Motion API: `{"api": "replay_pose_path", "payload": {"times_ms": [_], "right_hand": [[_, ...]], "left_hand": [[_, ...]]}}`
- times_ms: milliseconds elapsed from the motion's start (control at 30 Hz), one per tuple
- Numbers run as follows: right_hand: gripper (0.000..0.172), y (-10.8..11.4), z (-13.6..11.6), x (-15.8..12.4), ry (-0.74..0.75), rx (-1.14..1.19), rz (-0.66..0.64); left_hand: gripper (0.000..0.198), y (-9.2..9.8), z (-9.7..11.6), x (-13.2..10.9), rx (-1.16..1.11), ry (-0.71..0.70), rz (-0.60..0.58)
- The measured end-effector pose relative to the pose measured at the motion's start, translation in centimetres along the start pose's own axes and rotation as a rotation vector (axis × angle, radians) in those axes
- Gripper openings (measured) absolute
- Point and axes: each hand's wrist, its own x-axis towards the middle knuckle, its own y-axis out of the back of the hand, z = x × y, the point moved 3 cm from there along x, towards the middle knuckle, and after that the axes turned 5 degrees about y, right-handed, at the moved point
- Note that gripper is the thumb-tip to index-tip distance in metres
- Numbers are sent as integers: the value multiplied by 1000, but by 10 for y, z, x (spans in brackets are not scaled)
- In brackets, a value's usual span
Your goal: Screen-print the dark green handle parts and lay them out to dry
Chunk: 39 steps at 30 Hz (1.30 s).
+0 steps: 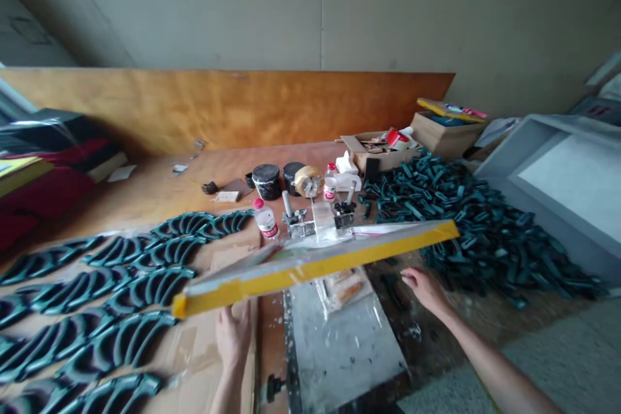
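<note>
A flat frame with yellow tape along its near edge is raised at a tilt above a grey plate. My left hand is just under the frame's left part, over the cardboard; its fingertips are hidden at the frame's edge, and whether they touch it is unclear. My right hand is to the right of the plate with its fingers drawn together; anything between them is too small to make out. Close beyond it lies a heap of dark green plastic parts. Two clamps stand behind the frame.
Rows of curved dark green parts lie on a cardboard sheet at left. Behind the frame are a red-capped bottle, black tubs and a tape roll. A grey crate stands at right, cardboard boxes farther back.
</note>
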Motion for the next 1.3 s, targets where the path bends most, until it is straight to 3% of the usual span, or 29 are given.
{"api": "replay_pose_path", "payload": {"times_ms": [100,200,300,400,500,600,700,833,1000,1067,1167,1300], "right_hand": [[22,-7,-6,41,115,-78,2],[26,-22,-16,74,171,-111,-20],[28,-34,-15,91,138,-82,-50],[31,-33,-14,94,105,-59,-20],[32,-25,-43,79,285,43,77],[31,-30,-100,52,647,137,-1],[29,-48,-149,29,843,69,-136],[29,-66,-171,18,880,-91,-191],[33,-65,-175,13,846,-218,-205],[40,-65,-181,12,848,-235,-184],[59,-75,-195,11,920,-244,-245],[63,-89,-197,14,896,-289,-350]], "left_hand": [[38,16,-27,-40,-8,141,7],[35,22,-40,-75,-40,251,15],[38,28,-36,-105,-86,304,-2],[43,39,-23,-127,-166,312,15],[42,48,-8,-138,-251,309,50],[41,49,7,-136,-300,288,43],[41,43,21,-126,-343,251,19],[39,40,32,-117,-413,195,2],[35,53,47,-106,-502,143,18],[37,66,66,-94,-544,106,39],[45,91,114,-71,-710,5,59],[44,118,183,-49,-1092,-113,-63]]}}
